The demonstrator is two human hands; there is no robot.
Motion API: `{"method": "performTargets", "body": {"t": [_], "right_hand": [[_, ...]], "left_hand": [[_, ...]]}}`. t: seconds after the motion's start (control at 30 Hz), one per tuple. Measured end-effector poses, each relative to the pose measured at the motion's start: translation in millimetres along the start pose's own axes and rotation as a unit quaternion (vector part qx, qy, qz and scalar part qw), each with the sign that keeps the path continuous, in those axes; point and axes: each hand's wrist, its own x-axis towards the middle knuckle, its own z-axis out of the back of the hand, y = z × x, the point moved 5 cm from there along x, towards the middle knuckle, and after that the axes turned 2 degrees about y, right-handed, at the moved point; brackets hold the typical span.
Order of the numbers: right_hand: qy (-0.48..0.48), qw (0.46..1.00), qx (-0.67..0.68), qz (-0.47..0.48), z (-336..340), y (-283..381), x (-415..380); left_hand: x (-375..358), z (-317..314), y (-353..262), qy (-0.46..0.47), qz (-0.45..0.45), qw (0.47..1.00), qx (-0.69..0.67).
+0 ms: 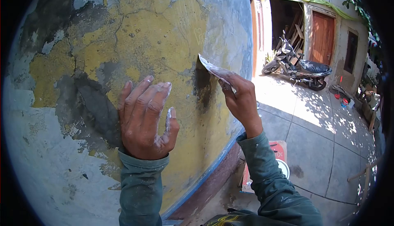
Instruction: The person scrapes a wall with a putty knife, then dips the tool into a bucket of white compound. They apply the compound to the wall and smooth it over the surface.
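Observation:
A weathered wall fills the left and middle of the head view, with cracked yellow paint, grey bare spots and white filler at the lower left. My left hand, dusted with white, is in front of it with fingers stretched upward and nothing held. In my right hand is a putty knife, gripped between thumb and fingers and smeared with white. Its blade corner is right at the wall, above a dark shadow on the yellow paint.
Below my right arm stand a red and white box and a white round lid or tub. A motorcycle is parked farther back, near a wooden door. Grey paving spreads across the right side.

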Motion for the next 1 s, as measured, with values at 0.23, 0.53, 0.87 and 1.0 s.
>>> {"method": "performTargets", "body": {"t": [0.23,0.53,0.87,1.0], "right_hand": [[0.056,0.993,-0.085,-0.065,-38.7,52.0,-64.1],[0.1,0.902,0.34,-0.247,-9.8,29.2,-73.8],[-0.073,0.994,-0.028,-0.076,0.1,-0.6,19.7],[0.033,0.993,-0.099,-0.052,-34.4,57.5,-35.1]], "left_hand": [[3.1,-3.3,-2.6,-0.032,-0.003,0.999,0.023],[-0.7,1.6,0.9,-0.047,-0.001,0.999,-0.02],[-1.1,0.9,2.7,-0.061,0.001,0.998,-0.032],[2.1,2.3,-0.3,-0.054,-0.008,0.998,-0.019]]}}
